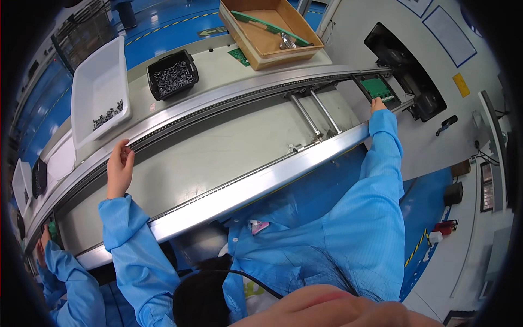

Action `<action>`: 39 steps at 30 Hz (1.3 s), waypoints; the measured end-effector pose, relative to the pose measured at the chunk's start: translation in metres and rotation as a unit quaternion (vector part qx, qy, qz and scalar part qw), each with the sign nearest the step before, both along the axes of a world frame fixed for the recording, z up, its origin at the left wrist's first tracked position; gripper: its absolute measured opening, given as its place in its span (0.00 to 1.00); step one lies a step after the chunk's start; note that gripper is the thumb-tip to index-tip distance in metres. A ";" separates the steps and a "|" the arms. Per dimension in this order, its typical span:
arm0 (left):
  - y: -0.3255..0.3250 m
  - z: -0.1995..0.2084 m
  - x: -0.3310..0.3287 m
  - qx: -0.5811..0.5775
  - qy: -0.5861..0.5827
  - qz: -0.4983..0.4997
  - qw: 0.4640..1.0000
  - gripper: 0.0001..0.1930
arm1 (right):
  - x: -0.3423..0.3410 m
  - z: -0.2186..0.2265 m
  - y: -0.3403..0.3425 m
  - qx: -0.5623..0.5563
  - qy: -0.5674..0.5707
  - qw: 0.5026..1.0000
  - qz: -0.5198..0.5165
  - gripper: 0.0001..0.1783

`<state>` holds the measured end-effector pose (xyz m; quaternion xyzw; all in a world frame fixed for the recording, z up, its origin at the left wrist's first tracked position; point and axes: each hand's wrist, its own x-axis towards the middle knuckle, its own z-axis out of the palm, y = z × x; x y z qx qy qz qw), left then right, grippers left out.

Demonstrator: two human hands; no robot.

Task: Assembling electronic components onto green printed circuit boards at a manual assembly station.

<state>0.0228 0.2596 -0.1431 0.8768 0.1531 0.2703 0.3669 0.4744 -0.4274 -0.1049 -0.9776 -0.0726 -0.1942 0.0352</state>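
My right hand (377, 105) reaches to the far right end of the conveyor, its fingers closed at the near edge of a black carrier tray (357, 83). A green circuit board (376, 87) lies flat in that tray, with small pale parts along its near side by my fingertips. My left hand (120, 168) hovers at the conveyor's back rail (163, 128), fingers loosely curled and apart, with nothing seen in them. Whether it touches the rail I cannot tell.
Behind the rail stand a white bin (101, 87) with small dark parts, a black bin (173, 75) full of them, and a cardboard box (261, 32) holding a green strip. A black machine opening (406, 71) is at right. At far left, a co-worker's hand (44, 240) is at the conveyor.
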 end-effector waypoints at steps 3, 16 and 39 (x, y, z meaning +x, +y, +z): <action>0.013 -0.006 0.007 0.007 0.004 0.002 1.000 0.15 | 0.011 -0.003 -0.007 0.007 -0.014 1.000 -0.005 0.14; 0.003 -0.001 0.030 0.028 0.025 -0.018 0.999 0.15 | 0.059 -0.030 -0.011 0.026 -0.007 0.999 -0.031 0.14; -0.012 0.008 0.021 0.052 0.043 -0.021 0.997 0.11 | 0.114 -0.050 -0.007 0.023 -0.007 1.000 0.010 0.14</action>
